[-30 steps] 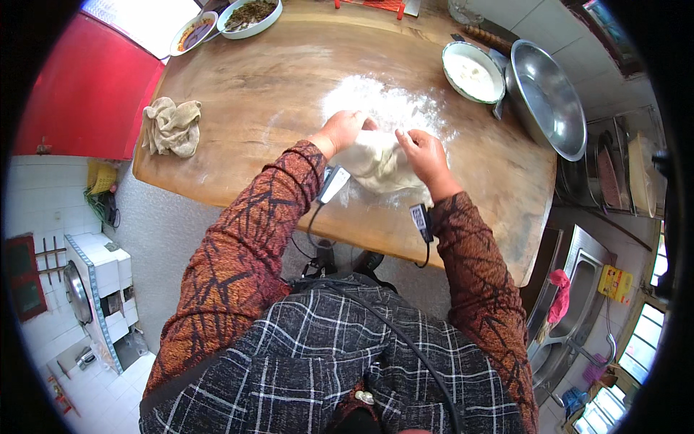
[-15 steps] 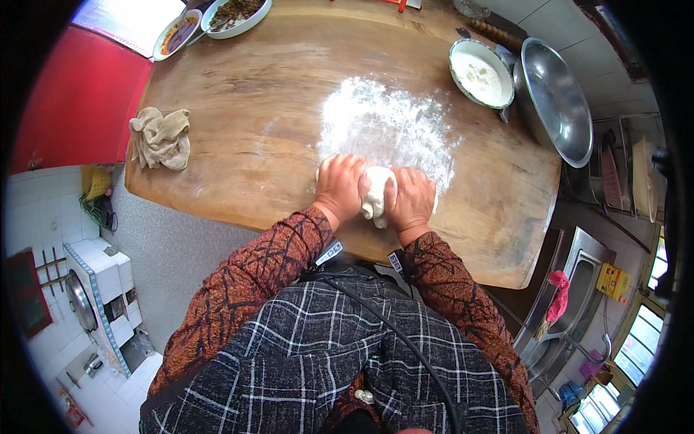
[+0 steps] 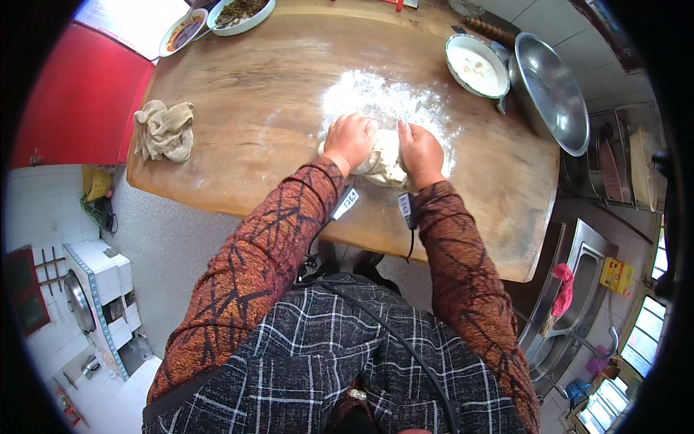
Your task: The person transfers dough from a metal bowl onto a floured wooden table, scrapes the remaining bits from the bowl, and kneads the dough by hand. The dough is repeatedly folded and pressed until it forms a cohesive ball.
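A lump of pale dough (image 3: 384, 160) lies on the wooden board (image 3: 253, 94), at the near edge of a patch of white flour (image 3: 383, 98). My left hand (image 3: 350, 139) is curled over the dough's left end, its thumb side toward the middle. On the right end presses my right hand (image 3: 423, 152), fingers folded and thumb pointing away from me. Between the two hands the dough's uneven, folded surface shows. Its underside and the parts beneath my palms are hidden.
A crumpled beige cloth (image 3: 165, 130) lies on the board's left side. At the far right stand a white bowl of flour (image 3: 477, 66) and a large steel basin (image 3: 551, 94). Two dishes of food, a white bowl (image 3: 238, 27) and a sauce bowl (image 3: 181, 35), sit far left.
Both hands have pushed forward, away from me, with the dough. My forearms are stretched out further, and the dough between my hands looks broader and more uneven.
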### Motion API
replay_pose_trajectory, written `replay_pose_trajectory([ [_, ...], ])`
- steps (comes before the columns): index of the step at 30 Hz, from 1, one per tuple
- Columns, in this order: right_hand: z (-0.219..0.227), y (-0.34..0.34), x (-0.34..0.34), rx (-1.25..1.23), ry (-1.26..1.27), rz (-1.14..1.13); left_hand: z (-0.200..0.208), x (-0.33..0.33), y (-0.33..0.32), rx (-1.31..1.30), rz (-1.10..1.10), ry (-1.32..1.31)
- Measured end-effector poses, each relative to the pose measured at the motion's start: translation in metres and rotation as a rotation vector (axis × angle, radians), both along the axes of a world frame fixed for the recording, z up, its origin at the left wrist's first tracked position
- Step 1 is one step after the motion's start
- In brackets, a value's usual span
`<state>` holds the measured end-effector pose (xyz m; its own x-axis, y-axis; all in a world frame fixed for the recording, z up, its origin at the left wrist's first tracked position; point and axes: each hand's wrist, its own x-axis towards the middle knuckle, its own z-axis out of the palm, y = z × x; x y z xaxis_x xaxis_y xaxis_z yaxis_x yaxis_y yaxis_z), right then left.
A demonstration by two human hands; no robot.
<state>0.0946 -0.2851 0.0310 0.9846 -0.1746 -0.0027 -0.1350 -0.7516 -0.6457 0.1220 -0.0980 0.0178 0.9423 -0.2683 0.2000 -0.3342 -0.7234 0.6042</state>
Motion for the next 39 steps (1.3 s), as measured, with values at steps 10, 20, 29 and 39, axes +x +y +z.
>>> replay_pose_trajectory([
  [10,0.019,0.062,-0.133,-0.395,-0.3,0.183,0.007,-0.121,0.045,-0.034,-0.146,-0.036],
  [20,0.004,0.035,-0.053,-0.371,-0.31,0.338,-0.005,-0.072,0.026,0.066,-0.064,-0.11],
  [29,0.0,0.032,0.011,-0.391,-0.308,0.177,-0.004,0.003,0.012,0.017,-0.041,-0.078],
  [39,0.047,0.03,-0.005,-0.082,0.053,0.115,0.029,-0.006,0.011,-0.071,0.018,0.256],
])
